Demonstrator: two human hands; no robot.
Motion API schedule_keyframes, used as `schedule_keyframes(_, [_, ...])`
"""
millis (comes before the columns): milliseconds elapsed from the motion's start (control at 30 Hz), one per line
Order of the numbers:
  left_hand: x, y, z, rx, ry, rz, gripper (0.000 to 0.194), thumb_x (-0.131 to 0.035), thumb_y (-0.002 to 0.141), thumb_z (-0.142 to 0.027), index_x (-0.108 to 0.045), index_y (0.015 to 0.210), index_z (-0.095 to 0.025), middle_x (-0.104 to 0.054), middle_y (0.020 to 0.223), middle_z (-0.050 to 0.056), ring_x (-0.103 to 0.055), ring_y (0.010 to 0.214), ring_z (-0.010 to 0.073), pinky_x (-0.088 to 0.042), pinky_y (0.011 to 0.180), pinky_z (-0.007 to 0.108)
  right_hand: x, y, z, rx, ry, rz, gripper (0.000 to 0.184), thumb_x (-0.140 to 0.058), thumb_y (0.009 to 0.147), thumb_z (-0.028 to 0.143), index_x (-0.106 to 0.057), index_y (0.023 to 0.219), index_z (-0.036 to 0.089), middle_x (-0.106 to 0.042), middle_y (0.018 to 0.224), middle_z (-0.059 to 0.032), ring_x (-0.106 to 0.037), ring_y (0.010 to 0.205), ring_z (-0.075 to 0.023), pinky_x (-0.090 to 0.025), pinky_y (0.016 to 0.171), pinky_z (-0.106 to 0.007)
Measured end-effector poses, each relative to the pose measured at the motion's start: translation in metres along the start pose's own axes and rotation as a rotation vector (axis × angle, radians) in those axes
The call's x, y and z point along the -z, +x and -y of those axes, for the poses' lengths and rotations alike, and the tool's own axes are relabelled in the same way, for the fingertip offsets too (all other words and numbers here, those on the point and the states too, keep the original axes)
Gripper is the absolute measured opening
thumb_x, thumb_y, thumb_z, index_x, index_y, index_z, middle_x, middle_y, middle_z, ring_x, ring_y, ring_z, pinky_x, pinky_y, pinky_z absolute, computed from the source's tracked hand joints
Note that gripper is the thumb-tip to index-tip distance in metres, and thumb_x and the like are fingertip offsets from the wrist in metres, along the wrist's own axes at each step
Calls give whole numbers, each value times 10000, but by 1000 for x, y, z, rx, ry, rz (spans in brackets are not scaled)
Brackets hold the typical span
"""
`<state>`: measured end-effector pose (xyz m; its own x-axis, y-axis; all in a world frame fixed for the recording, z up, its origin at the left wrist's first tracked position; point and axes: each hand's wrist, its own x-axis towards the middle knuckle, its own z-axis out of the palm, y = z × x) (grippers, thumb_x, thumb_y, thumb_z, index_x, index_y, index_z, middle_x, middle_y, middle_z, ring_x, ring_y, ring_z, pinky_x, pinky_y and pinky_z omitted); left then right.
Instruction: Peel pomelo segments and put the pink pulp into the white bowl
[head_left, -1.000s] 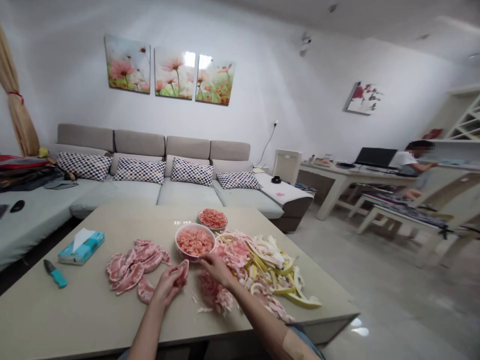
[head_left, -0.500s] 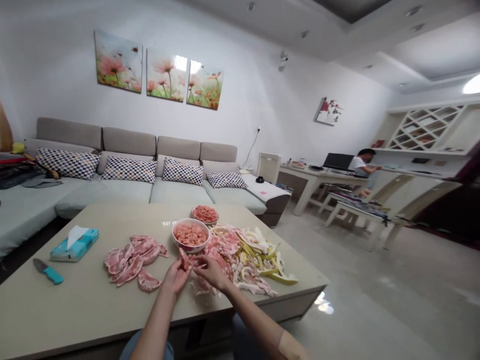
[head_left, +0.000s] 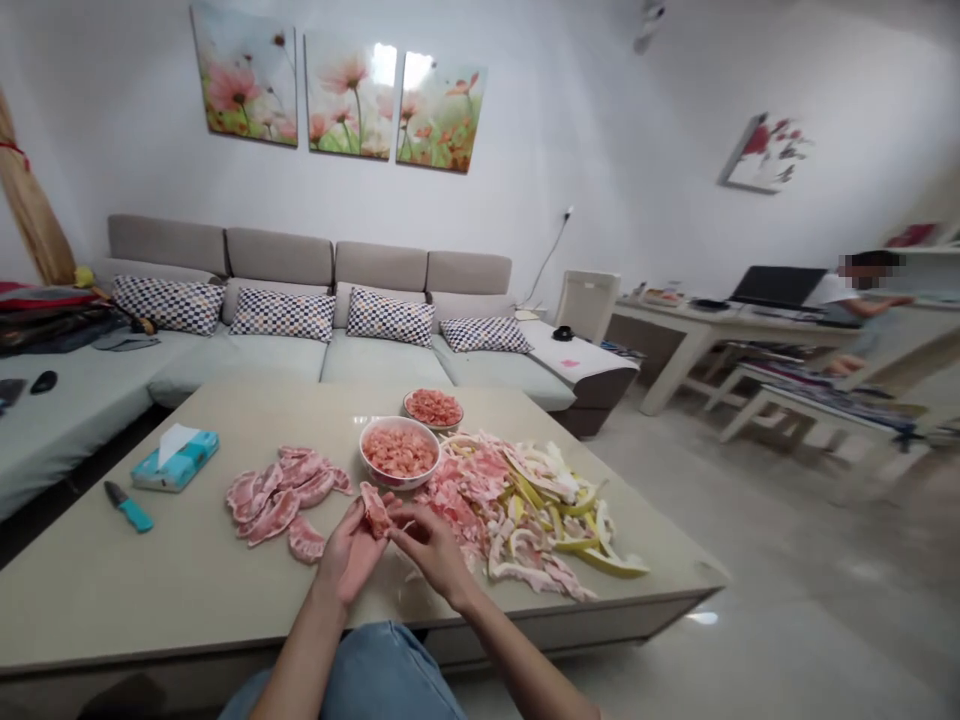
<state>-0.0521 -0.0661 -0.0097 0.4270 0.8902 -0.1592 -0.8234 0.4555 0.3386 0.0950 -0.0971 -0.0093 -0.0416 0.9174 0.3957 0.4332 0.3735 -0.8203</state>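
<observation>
My left hand (head_left: 352, 550), palm up, holds a pink pomelo segment (head_left: 376, 512), its fingers curled around it. My right hand (head_left: 433, 548) pinches at the segment's right edge, where thin skin seems to be between the fingertips. Just beyond stands a white bowl (head_left: 399, 453) heaped with pink pomelo pulp. Behind it is a second, smaller bowl (head_left: 433, 409) of redder pulp. Several unpeeled segments (head_left: 281, 497) lie in a pile to the left. On the right, pink skins (head_left: 469, 485) and yellow-green rind strips (head_left: 611, 563) are heaped together.
A blue tissue pack (head_left: 176, 462) and a knife with a turquoise handle (head_left: 129, 508) lie on the left of the cream table (head_left: 202, 600). A grey sofa (head_left: 375, 352) with checked cushions runs behind. Far right, a person (head_left: 862, 300) sits at a desk.
The view has shifted, lowering and turning left. My hands stay together at the pomelo segment, which now sits more upright in my left palm with its pulp more exposed.
</observation>
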Motion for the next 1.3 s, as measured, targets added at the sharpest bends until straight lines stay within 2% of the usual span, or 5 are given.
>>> schedule_keyframes(233, [-24, -32, 12, -58, 27, 13, 292, -404, 989, -280, -643, 1042, -121, -689, 1047, 137, -669, 961, 204, -529, 874, 356, 8, -12, 17, 107, 112, 2, 163, -672, 846, 308, -720, 987, 240, -677, 966, -64, -621, 828, -185, -514, 656, -273])
schedule_keyframes(667, [-64, -17, 86, -114, 146, -70, 271, -450, 975, -285, -663, 988, -118, -722, 979, 132, -690, 894, 191, -543, 791, 304, 92, -31, -3, 161, 207, -31, 102, -637, 872, 252, -725, 860, 202, -656, 871, -62, -614, 820, -192, -481, 693, -283])
schedule_keyframes(967, [-61, -5, 69, -28, 193, -118, 303, -428, 980, -321, -667, 1000, -136, -721, 1014, 125, -683, 871, 200, -537, 727, 327, 89, 2, -19, 96, 257, 26, 107, -616, 882, 246, -714, 873, 203, -717, 879, -43, -648, 826, -186, -489, 770, -293])
schedule_keyframes(1133, [-86, -4, 64, -177, 272, -121, 265, -450, 969, -247, -663, 1035, -104, -708, 982, 141, -661, 785, 170, -522, 700, 279, 93, 12, -22, 47, 303, 40, 133, -575, 905, 266, -691, 862, 216, -702, 851, -34, -650, 817, -187, -499, 748, -289])
schedule_keyframes(1300, [-81, 10, 68, -214, 209, -248, 252, -418, 962, -224, -645, 981, -116, -693, 987, 134, -649, 733, 167, -513, 630, 276, 108, 15, -30, 122, 243, 18, 101, -610, 879, 207, -712, 873, 211, -703, 904, -54, -646, 870, -197, -490, 784, -307])
